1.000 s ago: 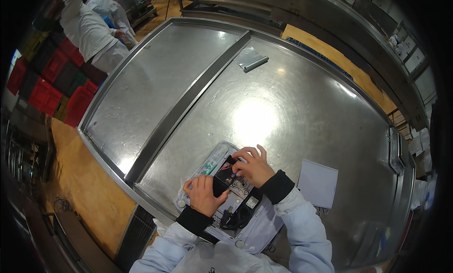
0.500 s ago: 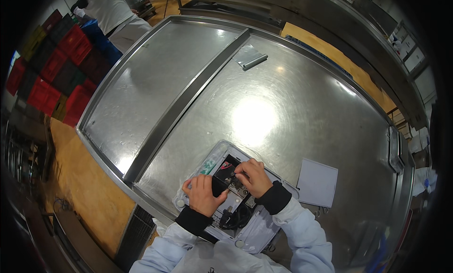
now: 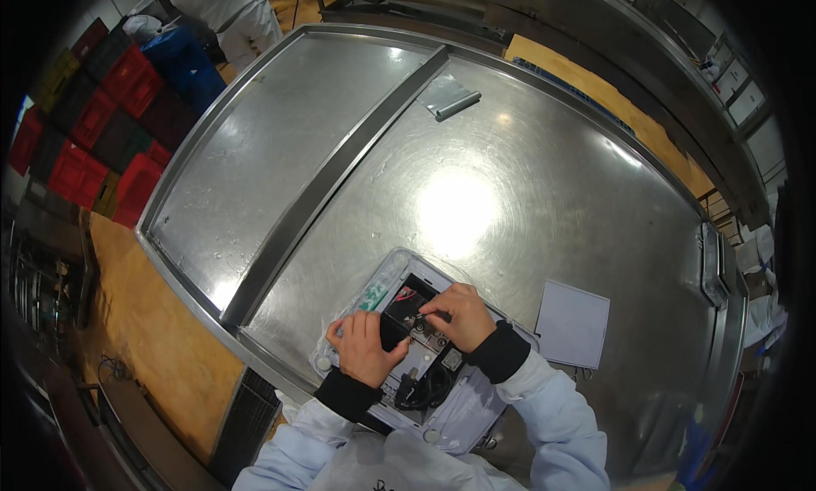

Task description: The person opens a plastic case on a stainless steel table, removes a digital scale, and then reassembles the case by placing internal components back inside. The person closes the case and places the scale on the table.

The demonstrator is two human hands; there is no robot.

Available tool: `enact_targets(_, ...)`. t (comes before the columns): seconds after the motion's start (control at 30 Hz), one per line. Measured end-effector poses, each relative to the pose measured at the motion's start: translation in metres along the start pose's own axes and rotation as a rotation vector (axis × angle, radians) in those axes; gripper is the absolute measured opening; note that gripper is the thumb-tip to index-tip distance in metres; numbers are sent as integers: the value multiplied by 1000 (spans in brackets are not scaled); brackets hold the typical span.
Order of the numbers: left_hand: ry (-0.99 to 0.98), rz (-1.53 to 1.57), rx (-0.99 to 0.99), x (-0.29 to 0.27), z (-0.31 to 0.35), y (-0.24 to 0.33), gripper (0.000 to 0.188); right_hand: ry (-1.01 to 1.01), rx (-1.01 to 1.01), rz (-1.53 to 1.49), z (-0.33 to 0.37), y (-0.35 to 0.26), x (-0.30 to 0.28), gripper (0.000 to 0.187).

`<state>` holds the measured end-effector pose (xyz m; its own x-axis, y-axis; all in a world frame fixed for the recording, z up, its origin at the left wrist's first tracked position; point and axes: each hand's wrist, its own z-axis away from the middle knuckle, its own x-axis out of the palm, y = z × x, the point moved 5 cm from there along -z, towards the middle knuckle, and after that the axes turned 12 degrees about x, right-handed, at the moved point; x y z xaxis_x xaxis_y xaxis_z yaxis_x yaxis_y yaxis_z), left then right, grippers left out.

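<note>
Near the table's front edge lies a light-grey plastic device (image 3: pixel 470 412), with an open compartment in its upturned underside. My left hand (image 3: pixel 364 349) is closed around a black box-shaped part (image 3: pixel 393 330) at the compartment's left side, thumb on the near end and fingers along the outer side. Over the opening, the fingertips of my right hand (image 3: pixel 461 315) are pinched together; what they hold is too small to make out. Red wires (image 3: pixel 406 295) show at the compartment's far end. Small round metal parts (image 3: pixel 439 341) sit below my right fingers. A coiled black power cord (image 3: pixel 427 389) lies in the nearer part.
A white rectangular panel (image 3: pixel 573 324) lies right of the device. A roll of clear film (image 3: pixel 457 105) rests farther back beside the raised metal divider (image 3: pixel 333 177) of the steel table. Red crates (image 3: pixel 134 83) are stacked at far left, near a person in white (image 3: pixel 234 15).
My right fingertips have shifted slightly left over the compartment. My left hand stays on the black part. The person in the background has moved right, and more of their legs shows.
</note>
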<state>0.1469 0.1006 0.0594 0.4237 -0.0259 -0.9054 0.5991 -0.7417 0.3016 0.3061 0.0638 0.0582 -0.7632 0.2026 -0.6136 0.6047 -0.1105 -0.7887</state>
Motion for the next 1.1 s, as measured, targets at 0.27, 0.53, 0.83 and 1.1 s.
enact_targets(0.27,-7,12,-4,-1,0,0,51,54,-80,-12,0,-3,1,12)
enact_targets(0.53,-3,2,1,-1,0,0,51,85,-126,-36,-2,-8,1,15)
enact_targets(0.83,6,35,1,-1,-1,0,53,-32,-169,-112,-6,-3,5,16)
enact_targets(1.1,1,5,-4,-2,-1,0,48,-56,-112,-182,-9,2,6,20)
